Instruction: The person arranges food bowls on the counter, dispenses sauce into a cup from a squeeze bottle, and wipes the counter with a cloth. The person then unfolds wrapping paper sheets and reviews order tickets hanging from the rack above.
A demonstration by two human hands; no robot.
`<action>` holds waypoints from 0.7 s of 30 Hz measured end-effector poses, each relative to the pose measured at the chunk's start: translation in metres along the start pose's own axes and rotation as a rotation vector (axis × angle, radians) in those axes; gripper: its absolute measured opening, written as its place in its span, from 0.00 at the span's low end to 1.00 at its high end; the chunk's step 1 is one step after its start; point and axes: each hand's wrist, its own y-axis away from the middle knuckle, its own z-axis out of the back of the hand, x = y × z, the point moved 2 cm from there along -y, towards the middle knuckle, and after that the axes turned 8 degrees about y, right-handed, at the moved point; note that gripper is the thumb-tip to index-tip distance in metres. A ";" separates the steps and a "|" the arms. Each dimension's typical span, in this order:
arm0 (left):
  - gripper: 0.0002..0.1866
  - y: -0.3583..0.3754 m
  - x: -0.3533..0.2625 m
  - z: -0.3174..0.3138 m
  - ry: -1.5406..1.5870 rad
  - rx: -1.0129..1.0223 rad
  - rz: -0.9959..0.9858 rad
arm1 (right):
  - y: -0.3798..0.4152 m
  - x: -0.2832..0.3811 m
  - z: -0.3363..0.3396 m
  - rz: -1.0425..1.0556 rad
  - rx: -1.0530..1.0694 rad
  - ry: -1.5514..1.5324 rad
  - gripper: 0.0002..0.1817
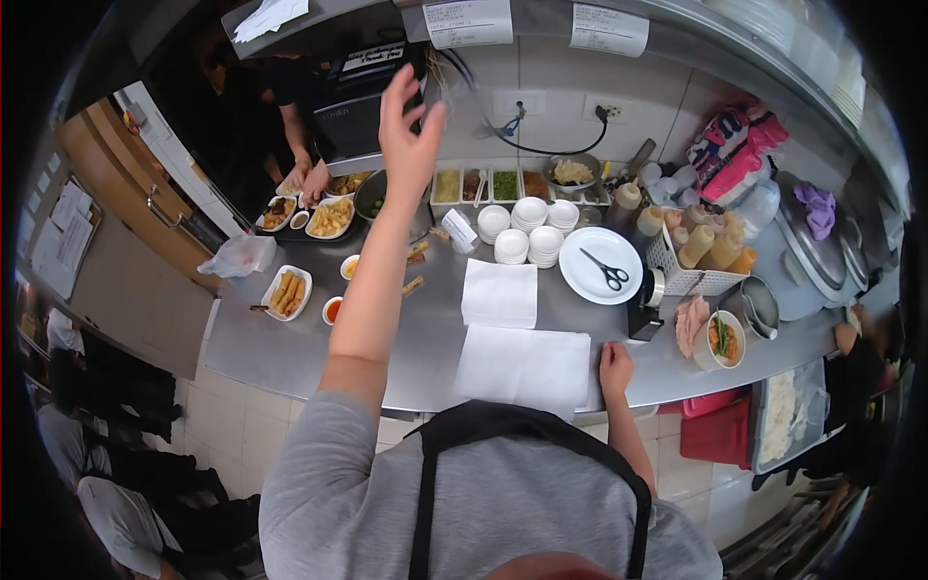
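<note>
My left hand (411, 135) is raised high over the back of the counter, fingers spread and holding nothing. It is nearest to the black machine (353, 116) and the hanging order slips. My right hand (616, 367) rests at the counter's front edge, fingers curled in and no object visible in it. Just left of that hand lie white paper sheets (527, 365), with another white sheet (500, 293) behind them. Black scissors (607, 270) lie on a white plate (580, 280). A white dish of fried rolls (288, 293) stands left of my raised forearm.
Stacked small white bowls (530, 214) stand mid-counter before ingredient trays (505, 185). A basket of sauce bottles (704, 251) and a food bowl (720, 340) are on the right. At back left, another person's hands (305, 182) are near filled dishes (331, 217). Overhead runs a shelf (541, 21).
</note>
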 end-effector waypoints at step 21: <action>0.11 -0.100 -0.016 -0.012 0.439 0.106 0.276 | -0.132 0.248 0.099 0.806 -0.271 -0.220 0.17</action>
